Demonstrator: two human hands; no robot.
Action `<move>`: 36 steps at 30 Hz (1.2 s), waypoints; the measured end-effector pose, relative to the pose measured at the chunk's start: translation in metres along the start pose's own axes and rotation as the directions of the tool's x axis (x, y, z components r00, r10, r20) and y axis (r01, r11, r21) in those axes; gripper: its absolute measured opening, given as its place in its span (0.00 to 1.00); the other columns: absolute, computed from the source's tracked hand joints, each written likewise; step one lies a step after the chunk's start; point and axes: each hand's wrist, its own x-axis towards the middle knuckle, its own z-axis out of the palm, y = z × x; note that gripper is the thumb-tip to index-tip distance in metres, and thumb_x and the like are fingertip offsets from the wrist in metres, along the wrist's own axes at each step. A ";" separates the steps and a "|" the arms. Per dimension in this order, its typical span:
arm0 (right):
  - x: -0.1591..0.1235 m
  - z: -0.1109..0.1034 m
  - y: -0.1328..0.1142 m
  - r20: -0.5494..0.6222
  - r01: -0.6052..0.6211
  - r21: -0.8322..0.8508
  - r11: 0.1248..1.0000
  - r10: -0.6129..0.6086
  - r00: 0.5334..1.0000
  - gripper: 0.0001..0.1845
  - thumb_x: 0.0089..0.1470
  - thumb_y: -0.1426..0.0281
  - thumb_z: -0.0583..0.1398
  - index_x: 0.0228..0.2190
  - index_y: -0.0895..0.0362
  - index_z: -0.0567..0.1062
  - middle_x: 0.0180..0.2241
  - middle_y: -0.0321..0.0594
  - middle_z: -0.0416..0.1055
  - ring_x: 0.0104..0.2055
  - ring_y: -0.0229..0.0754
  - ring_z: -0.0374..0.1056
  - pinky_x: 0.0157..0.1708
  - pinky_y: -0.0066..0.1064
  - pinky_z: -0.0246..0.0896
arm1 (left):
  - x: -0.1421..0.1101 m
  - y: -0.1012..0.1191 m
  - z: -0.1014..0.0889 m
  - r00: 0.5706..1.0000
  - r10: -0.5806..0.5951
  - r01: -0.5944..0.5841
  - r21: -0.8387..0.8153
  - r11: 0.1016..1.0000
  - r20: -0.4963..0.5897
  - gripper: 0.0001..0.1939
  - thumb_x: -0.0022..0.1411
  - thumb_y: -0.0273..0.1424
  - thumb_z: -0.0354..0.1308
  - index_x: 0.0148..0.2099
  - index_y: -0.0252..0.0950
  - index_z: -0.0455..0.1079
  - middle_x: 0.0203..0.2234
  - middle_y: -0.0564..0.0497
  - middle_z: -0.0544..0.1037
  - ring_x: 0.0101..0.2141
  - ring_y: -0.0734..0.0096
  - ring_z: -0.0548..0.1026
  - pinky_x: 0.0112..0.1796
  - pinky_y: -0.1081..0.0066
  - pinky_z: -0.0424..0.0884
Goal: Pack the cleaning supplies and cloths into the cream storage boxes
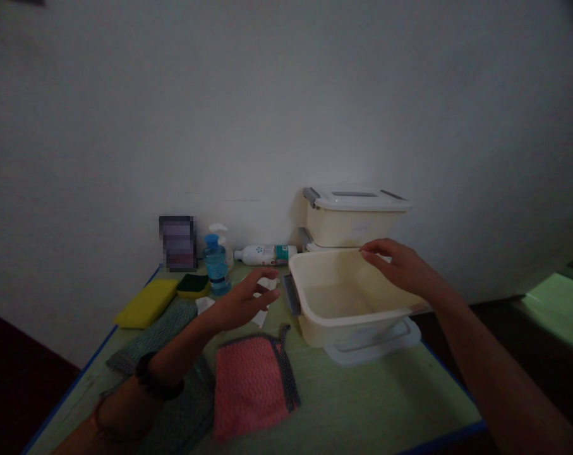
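A yellow cloth (pixel 146 304) lies far off at nine o'clock from an open cream tub (pixel 326 335) on a green table (pixel 362 404) with blue edging. A patterned gray-green cloth (pixel 141 341) runs below it, partly hidden by the left forearm, whose wrist bears a dark band (pixel 156 377). A blurred-out dark object (pixel 178 243) stands near the wall (pixel 267 114), at eleven o'clock from a yellow-and-green sponge (pixel 193 287). Just beside the sponge, at two o'clock, a blue bottle (pixel 217 268) stands before a white pump bottle (pixel 220 229).

The left hand (pixel 248 297) hovers at nine o'clock from the tub, holding nothing, its thumb spread from its fingers. Below it, at eight o'clock from the tub, lies a pink cloth (pixel 251 385) with dark trim; a white bottle (pixel 262 254) rests on its side at ten.

The tub sits partly over a translucent lid (pixel 376 354) that juts out at six o'clock. At twelve, behind it, a lidded box (pixel 357 227) is stacked. The right hand (pixel 390 259) curves over the tub's one o'clock side, fingers held together; whether thumb and fingertips meet, or touch the rim, cannot be told.
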 end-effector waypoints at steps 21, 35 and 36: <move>-0.014 0.080 -0.087 0.348 0.323 -0.060 0.945 -0.283 0.894 0.24 0.57 0.59 0.52 0.53 0.54 0.66 0.60 0.50 0.52 0.63 0.50 0.49 0.58 0.47 0.50 | -0.055 0.015 -0.099 0.965 -0.231 0.116 0.588 0.800 0.124 0.16 0.62 0.40 0.47 0.40 0.35 0.69 0.31 0.49 0.75 0.32 0.68 0.71 0.31 0.73 0.63; -0.043 0.140 -0.173 0.280 0.464 0.104 0.880 -0.474 0.835 0.15 0.55 0.72 0.55 0.45 0.60 0.72 0.44 0.48 0.70 0.46 0.49 0.66 0.46 0.44 0.65 | -0.060 -0.014 -0.117 0.965 -0.260 0.223 0.638 0.737 -0.037 0.15 0.58 0.39 0.51 0.39 0.34 0.71 0.35 0.46 0.76 0.35 0.62 0.73 0.35 0.68 0.66; -0.042 0.155 -0.171 0.299 0.461 0.165 0.872 -0.490 0.819 0.14 0.55 0.73 0.55 0.44 0.59 0.73 0.42 0.47 0.71 0.46 0.48 0.66 0.46 0.43 0.64 | -0.060 -0.016 -0.116 0.967 -0.249 0.221 0.634 0.741 -0.047 0.15 0.57 0.39 0.52 0.39 0.35 0.71 0.35 0.46 0.76 0.36 0.62 0.73 0.37 0.68 0.66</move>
